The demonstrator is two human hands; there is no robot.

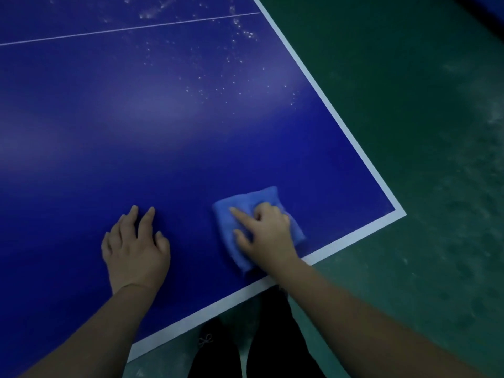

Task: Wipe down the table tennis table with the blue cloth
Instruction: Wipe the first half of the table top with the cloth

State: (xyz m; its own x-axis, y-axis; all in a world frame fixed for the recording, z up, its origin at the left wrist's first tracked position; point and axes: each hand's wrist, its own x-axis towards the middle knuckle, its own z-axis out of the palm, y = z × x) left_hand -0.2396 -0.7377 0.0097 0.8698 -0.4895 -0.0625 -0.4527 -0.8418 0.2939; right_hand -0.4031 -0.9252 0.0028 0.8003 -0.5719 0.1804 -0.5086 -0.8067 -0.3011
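Observation:
The dark blue table tennis table (191, 148) fills the upper left, with a white border line along its near and right edges. A folded blue cloth (240, 211) lies flat on it near the front right corner. My right hand (264, 233) presses down on the cloth, index finger stretched out over it and the other fingers curled on its top. My left hand (136, 246) rests flat on the bare table surface to the left of the cloth, fingers slightly spread, holding nothing.
White specks and dusty smears (237, 31) dot the far part of the table near the thin white centre line (131, 28). Green floor (409, 132) lies right of and below the table. My dark trousers and shoes (261, 342) show under the near edge.

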